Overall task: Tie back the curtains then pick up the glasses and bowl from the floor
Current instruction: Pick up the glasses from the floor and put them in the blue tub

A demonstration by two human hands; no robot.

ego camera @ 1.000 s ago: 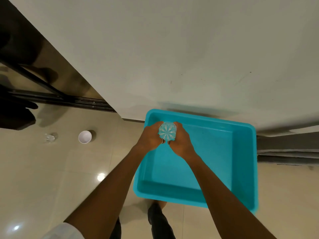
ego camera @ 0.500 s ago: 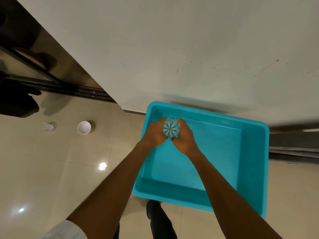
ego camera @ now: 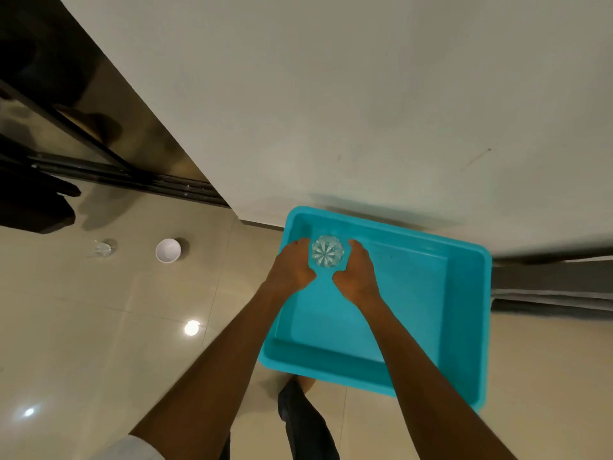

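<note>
We note left hand [ego camera: 292,265] and right hand [ego camera: 359,272], fingers curled round glass [ego camera: 327,251] in tub [ego camera: 414,293] corner. Risk: uneven release tips it, chips it.

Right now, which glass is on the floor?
The clear glass at far left, beside the white bowl; the cut-patterned glass is inside the blue tub.

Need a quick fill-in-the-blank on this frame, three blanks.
1. The left hand and right hand hold a glass inside the ___.
2. The bowl on the floor is ___ in colour.
3. A second glass stands ___ of the bowl.
Missing words: tub; white; left.
</note>
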